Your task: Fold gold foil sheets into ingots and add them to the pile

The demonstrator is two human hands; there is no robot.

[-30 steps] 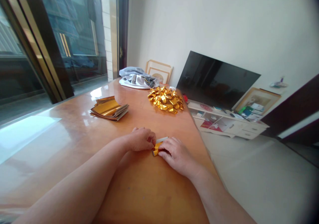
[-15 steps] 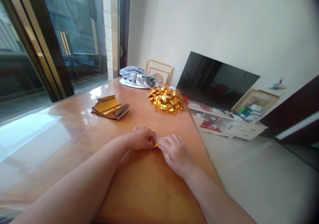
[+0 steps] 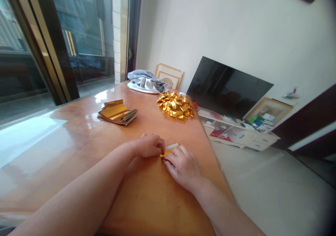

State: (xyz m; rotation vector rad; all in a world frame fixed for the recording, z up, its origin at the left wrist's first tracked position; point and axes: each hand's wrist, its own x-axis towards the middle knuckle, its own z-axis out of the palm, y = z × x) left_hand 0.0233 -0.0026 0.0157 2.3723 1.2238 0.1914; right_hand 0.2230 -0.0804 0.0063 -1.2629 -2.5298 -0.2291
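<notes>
Both my hands rest on the wooden table (image 3: pixel 78 138), pressed together over a small piece of gold foil paper (image 3: pixel 169 148). My left hand (image 3: pixel 148 145) is curled, its fingertips pinching the paper's left end. My right hand (image 3: pixel 182 164) lies over the paper's right part with fingers bent down on it. Only a narrow gold and white strip of the paper shows between the fingers. Farther back lies a stack of flat gold sheets (image 3: pixel 117 112), and to its right a heap of folded gold pieces (image 3: pixel 175 105).
A bundle of grey and white cloth (image 3: pixel 147 82) lies at the table's far end before a picture frame (image 3: pixel 169 75). Glass doors run along the left. Right of the table are a dark TV (image 3: pixel 228 87), a low white cabinet (image 3: pixel 241 133) and pale floor.
My hands have stayed together over the paper with small finger shifts. A bit more of the gold and white strip shows now than half a second ago.
</notes>
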